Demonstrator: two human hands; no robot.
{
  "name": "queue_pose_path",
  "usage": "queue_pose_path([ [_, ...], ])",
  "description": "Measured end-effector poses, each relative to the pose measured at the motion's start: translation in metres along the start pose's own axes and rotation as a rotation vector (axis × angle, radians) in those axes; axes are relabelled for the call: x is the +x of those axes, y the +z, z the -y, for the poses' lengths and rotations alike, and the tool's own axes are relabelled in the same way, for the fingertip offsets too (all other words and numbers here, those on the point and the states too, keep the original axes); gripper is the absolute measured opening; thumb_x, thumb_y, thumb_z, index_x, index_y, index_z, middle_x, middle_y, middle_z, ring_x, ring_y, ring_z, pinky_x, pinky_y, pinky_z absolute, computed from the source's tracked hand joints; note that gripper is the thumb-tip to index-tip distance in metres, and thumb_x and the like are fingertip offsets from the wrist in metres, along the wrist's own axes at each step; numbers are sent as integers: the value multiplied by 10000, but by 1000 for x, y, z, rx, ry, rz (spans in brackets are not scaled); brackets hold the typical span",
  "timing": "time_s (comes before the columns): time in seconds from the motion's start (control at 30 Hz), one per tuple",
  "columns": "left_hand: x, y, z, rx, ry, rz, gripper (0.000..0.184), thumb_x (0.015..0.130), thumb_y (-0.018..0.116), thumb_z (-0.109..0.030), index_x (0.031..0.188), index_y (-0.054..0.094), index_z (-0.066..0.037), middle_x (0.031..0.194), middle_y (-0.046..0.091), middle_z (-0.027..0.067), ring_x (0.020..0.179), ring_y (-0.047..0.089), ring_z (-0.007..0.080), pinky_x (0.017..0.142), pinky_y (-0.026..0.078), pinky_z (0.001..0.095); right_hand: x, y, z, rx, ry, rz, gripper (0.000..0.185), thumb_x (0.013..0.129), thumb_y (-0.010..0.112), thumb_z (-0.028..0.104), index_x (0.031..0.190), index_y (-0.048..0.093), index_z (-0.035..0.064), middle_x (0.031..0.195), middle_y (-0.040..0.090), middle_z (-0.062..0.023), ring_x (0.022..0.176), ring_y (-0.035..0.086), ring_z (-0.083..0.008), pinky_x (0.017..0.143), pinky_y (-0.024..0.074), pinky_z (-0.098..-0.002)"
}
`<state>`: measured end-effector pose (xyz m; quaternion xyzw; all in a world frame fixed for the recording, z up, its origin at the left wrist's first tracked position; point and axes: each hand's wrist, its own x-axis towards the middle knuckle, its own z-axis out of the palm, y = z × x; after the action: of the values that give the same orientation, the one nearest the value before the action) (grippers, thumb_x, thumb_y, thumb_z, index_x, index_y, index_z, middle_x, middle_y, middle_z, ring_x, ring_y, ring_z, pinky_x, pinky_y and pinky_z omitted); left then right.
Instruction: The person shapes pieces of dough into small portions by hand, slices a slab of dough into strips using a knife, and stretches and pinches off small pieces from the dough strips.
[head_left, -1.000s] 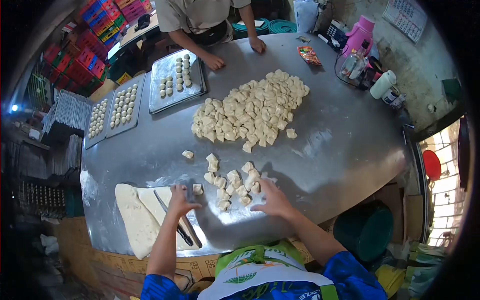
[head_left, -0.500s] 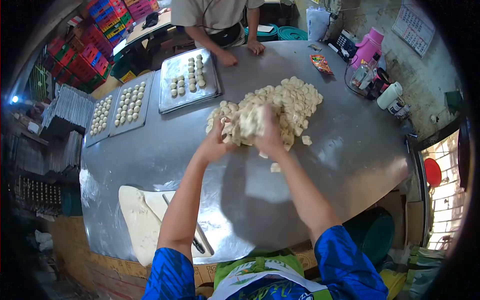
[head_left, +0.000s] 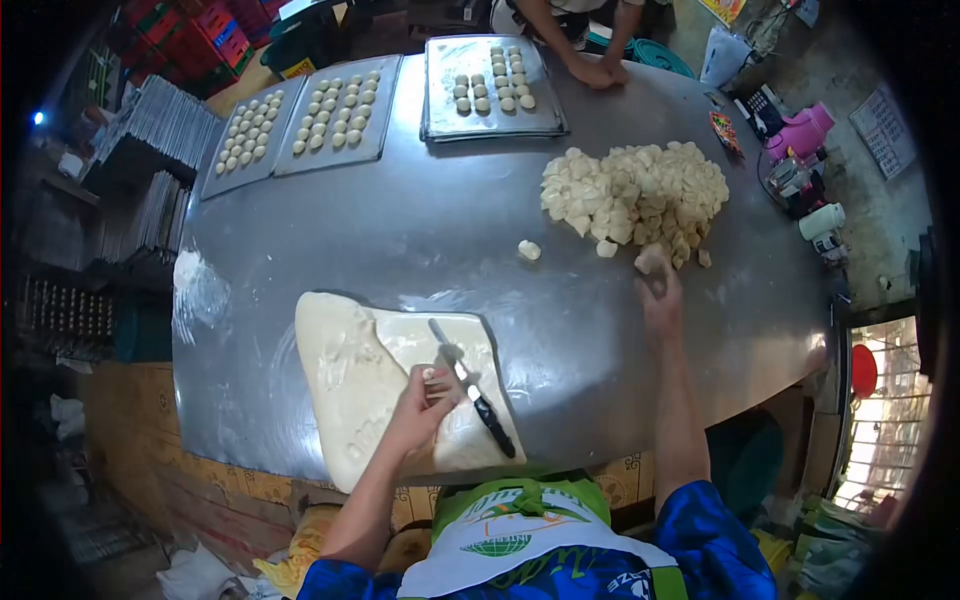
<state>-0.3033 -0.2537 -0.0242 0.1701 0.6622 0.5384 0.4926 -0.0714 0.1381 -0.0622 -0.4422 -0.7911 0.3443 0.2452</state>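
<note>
My left hand (head_left: pixel 425 412) is over a large flat slab of dough (head_left: pixel 345 375), its fingers loosely apart beside a knife (head_left: pixel 483 405) with a black handle. A small white bit shows at its fingertips; I cannot tell what it is. The knife lies slantwise on the slab's right part. My right hand (head_left: pixel 662 300) reaches to the near edge of a heap of cut dough pieces (head_left: pixel 640 190), thumb and fingers spread in a curve. One loose dough piece (head_left: pixel 529 250) sits left of the heap, and another (head_left: pixel 606 248) lies close to its front.
Small dough balls stand in rows on a raised metal tray (head_left: pixel 440 105) and two flatter trays (head_left: pixel 375 135) at the back left. Across the steel table (head_left: pixel 420 220) are another person's hands (head_left: pixel 600 72). Stacked trays (head_left: pixel 160 125) stand left; a pink jug (head_left: pixel 800 132) and bottles line the right.
Both hands have left the middle of the heap: my left hand moved down-left to the slab, and my right hand pulled back to its near edge. The heap is more gathered, and the view has shifted.
</note>
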Motion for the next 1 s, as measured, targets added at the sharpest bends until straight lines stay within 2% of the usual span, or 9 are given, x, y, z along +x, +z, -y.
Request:
queue_pose_path([
  [0.07, -12, -15, 5, 9, 32, -44, 445, 858, 671, -80, 1252, 465, -52, 1214, 544, 171, 1115, 560, 302, 928, 475, 403, -16, 26, 48, 49, -122, -31, 460, 826, 725, 121, 1249, 571, 27, 1104, 618, -131, 900, 582, -243, 779, 495, -339],
  [0.2, -36, -8, -23, 1537, 44, 177, 482, 816, 670, -101, 1267, 504, -68, 1213, 561, 164, 1080, 537, 331, 887, 468, 408, -134, 94, 135, -120, -318, 605, 442, 816, 738, 158, 1206, 578, 25, 999, 620, -137, 856, 598, -266, 750, 500, -344],
  [0.37, -29, -6, 49, 1599, 425, -142, 526, 775, 671, -140, 1280, 535, -81, 1218, 565, 156, 1076, 508, 348, 850, 457, 426, -223, 142, 133, -210, -267, 620, 490, 819, 674, 149, 1269, 503, 54, 1177, 541, -214, 933, 595, -414, 822, 497, -478],
  [0.43, -42, -25, -3, 1046, 127, -29, 469, 687, 653, 38, 1149, 613, -36, 1043, 628, 164, 880, 590, 319, 756, 518, 405, -210, 130, 146, -222, -165, 725, 476, 856, 604, 141, 1300, 460, 51, 1255, 491, -227, 959, 582, -436, 837, 491, -498],
  [0.6, -178, -161, -61, 103, 113, -864, 434, 661, 573, 95, 1066, 552, -60, 941, 580, 113, 718, 618, 222, 636, 570, 305, -195, 113, 130, -162, -20, 792, 438, 901, 548, 145, 1311, 444, 29, 1122, 600, -234, 909, 611, -426, 811, 499, -491],
  [0.67, -230, -265, -64, 319, 344, -1129, 315, 675, 446, 140, 840, 511, -121, 770, 501, 9, 624, 490, 122, 534, 450, 230, -204, 83, 132, -77, 24, 769, 413, 923, 538, 163, 1302, 451, 21, 1063, 622, -234, 884, 616, -414, 797, 497, -483],
  [0.83, -192, -321, -40, 630, 581, -1089, 319, 682, 402, 141, 850, 532, -98, 794, 535, 10, 696, 485, 134, 617, 432, 242, -254, 34, 127, 19, 220, 672, 279, 979, 493, 202, 1173, 500, 2, 970, 653, -230, 825, 623, -385, 753, 490, -460],
  [0.93, -126, -248, 8, 369, 366, -596, 313, 693, 540, 58, 978, 608, -55, 929, 633, 95, 812, 587, 211, 756, 509, 323, -307, 47, 122, 47, 201, 570, 216, 975, 478, 196, 1093, 492, 15, 911, 653, -225, 772, 620, -393, 725, 488, -463],
  [1.0, -92, -200, 51, 970, 194, -251, 253, 728, 635, -72, 975, 594, -32, 865, 633, 106, 813, 613, 218, 751, 522, 339, -322, 66, 150, 8, 296, 601, 226, 971, 469, 191, 1121, 493, 24, 896, 655, -238, 764, 624, -406, 708, 485, -481],
])
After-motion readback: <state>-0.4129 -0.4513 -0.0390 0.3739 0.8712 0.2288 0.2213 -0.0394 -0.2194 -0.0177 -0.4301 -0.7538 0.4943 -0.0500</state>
